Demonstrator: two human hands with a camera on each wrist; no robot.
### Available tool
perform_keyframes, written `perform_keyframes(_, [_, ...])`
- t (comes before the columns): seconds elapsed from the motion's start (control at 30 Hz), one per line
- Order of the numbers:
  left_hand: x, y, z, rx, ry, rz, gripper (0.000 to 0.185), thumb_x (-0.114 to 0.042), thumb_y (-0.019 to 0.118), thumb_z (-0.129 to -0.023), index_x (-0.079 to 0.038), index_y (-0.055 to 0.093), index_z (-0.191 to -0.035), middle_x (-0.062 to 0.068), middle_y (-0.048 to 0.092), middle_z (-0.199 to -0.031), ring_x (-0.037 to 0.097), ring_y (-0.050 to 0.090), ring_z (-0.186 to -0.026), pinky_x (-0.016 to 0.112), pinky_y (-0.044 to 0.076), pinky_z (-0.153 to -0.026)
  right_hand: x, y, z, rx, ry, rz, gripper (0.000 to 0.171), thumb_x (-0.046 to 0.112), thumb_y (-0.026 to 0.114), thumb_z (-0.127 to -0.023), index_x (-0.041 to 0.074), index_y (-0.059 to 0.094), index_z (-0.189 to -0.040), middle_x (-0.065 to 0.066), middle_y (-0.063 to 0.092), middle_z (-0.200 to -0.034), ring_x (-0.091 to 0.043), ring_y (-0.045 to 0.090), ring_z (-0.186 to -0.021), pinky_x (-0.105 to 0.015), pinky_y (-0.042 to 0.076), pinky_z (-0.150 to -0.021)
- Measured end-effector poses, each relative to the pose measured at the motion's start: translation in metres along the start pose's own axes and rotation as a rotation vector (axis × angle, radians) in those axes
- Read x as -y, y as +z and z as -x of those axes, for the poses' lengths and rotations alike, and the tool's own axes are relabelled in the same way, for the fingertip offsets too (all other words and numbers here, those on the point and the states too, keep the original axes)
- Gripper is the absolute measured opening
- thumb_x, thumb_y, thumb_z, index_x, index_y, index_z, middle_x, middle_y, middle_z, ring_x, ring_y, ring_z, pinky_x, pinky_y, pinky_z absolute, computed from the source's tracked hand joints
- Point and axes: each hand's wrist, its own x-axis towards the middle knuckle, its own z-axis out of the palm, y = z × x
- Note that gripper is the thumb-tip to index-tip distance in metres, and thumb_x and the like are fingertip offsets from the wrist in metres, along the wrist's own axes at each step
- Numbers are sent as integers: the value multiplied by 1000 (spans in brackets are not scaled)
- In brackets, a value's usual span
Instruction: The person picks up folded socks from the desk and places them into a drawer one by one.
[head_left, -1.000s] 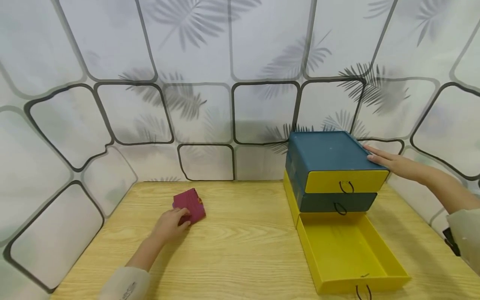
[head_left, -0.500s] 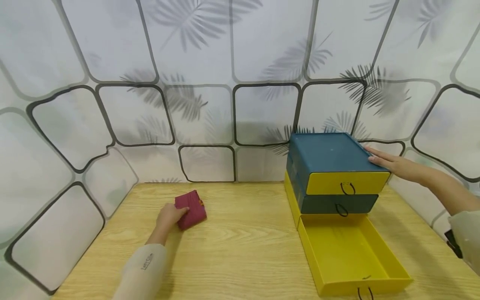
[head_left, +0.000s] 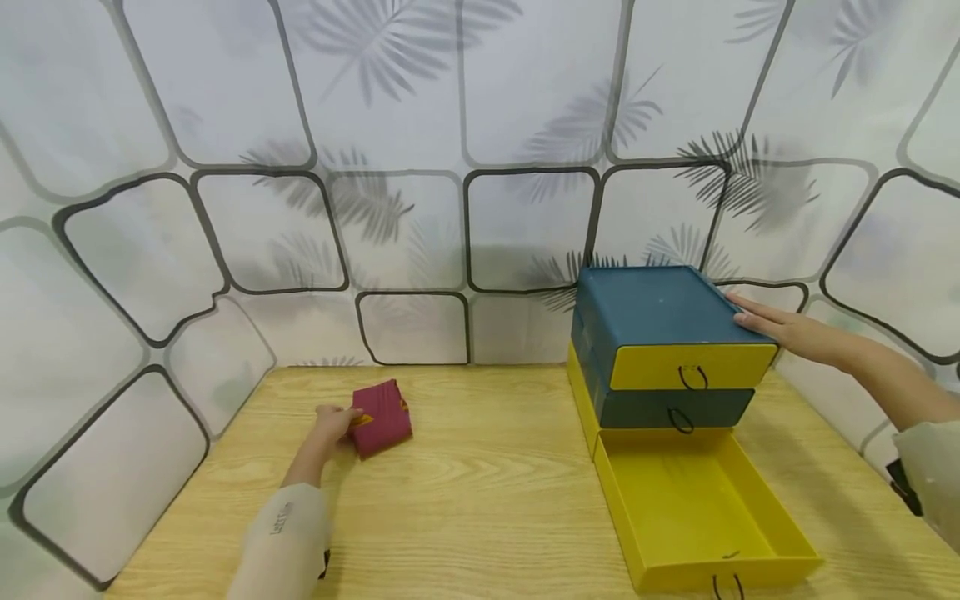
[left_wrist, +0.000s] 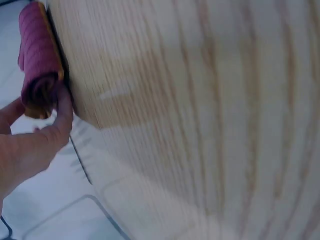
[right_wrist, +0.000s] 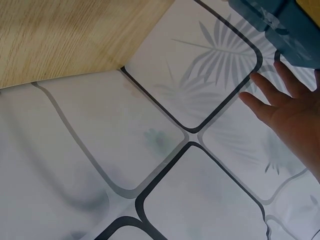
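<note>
On the left of the table lies a small bundle of folded maroon ribbed cloth (head_left: 381, 418) with yellow bits showing. My left hand (head_left: 330, 427) pinches its left edge between thumb and fingers. The left wrist view shows the rolled end of the cloth (left_wrist: 42, 65) with fingers on either side of it. At the right, my right hand (head_left: 798, 333) rests straight-fingered against the right edge of a blue drawer box (head_left: 652, 300). In the right wrist view its fingers are spread near the blue box's side.
The blue box has a yellow-fronted top drawer (head_left: 693, 367) and a dark teal drawer (head_left: 675, 407), each with a black cord loop. Below, a yellow drawer (head_left: 686, 500) is pulled out toward the front. A patterned curtain (head_left: 525, 233) stands behind the wooden table (head_left: 480, 500).
My left hand has shifted from the cloth's near side to its left edge, and a yellow patch now shows there. The cloth has turned slightly. My right hand stays put.
</note>
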Motion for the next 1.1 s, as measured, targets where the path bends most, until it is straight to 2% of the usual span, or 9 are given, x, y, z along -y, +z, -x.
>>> perform_keyframes(0.1, [-33, 9, 45, 102, -13, 84, 31, -2, 55, -90, 13, 38, -112, 16, 59, -90, 20, 59, -75, 34, 50, -67, -1, 0, 0, -5, -5, 0, 63, 34, 28, -101, 13, -9, -146, -35, -4, -143, -60, 1, -123, -73, 10, -84])
perform_keyframes(0.13, [-48, 16, 63, 106, -48, 63, 34, 1, 50, -92, 13, 37, -121, 15, 58, -95, 20, 58, -78, 34, 50, -71, -2, 0, 0, -5, -5, -1, 62, 34, 29, -101, 13, -9, -146, -35, -4, -143, -60, 1, -123, -73, 10, -84])
perform_keyframes(0.27, [-68, 23, 91, 220, -70, 100, 44, 5, 46, -93, 12, 32, -134, 14, 54, -98, 17, 58, -80, 30, 49, -75, -3, -1, -1, -5, 2, 0, 62, 34, 28, -101, 15, -10, -146, -35, -4, -143, -61, 1, -123, -73, 10, -84])
perform_keyframes(0.4, [-67, 26, 95, 269, -63, 116, 49, 5, 44, -93, 13, 24, -137, 10, 55, -93, 16, 59, -78, 32, 50, -75, -3, -2, -1, -3, 6, 2, 62, 35, 28, -101, 14, -10, -146, -35, -4, -143, -61, 1, -123, -73, 10, -84])
perform_keyframes(0.5, [-63, 26, 96, 233, -32, 90, 49, 4, 45, -93, 12, 26, -137, 22, 51, -113, 15, 59, -81, 31, 50, -76, -3, -1, -2, -2, 3, -1, 62, 34, 28, -101, 14, -10, -146, -35, -4, -143, -60, 1, -123, -73, 10, -85])
perform_keyframes(0.67, [-63, 27, 97, 211, -29, 50, 47, 6, 42, -93, 9, 29, -139, 28, 2, -147, 18, 56, -95, 30, 48, -81, -3, -1, -1, -4, -7, -18, 63, 34, 29, -101, 13, -9, -146, -35, -5, -143, -60, -1, -123, -73, 9, -85])
perform_keyframes(0.8, [-64, 27, 99, 233, -15, 56, 45, 7, 42, -93, 9, 33, -137, 28, 3, -147, 15, 56, -92, 29, 48, -80, -4, -2, -1, -5, -5, -25, 63, 34, 29, -101, 14, -10, -146, -35, -6, -143, -59, -2, -124, -73, 8, -85])
perform_keyframes(1.03, [-68, 36, 107, 270, 40, 59, 45, 3, 49, -92, 5, 39, -136, 24, 49, -123, 11, 59, -83, 25, 49, -73, -3, -1, -2, -5, 0, -20, 62, 34, 29, -101, 16, -9, -146, -35, -5, -143, -60, -1, -123, -73, 9, -86])
perform_keyframes(1.1, [-69, 39, 109, 311, 71, 79, 45, 1, 52, -91, 4, 42, -135, 22, 50, -121, 12, 59, -86, 26, 49, -75, -2, -1, -2, -8, 8, -15, 62, 34, 29, -101, 16, -9, -146, -35, -4, -143, -60, 0, -123, -73, 9, -86])
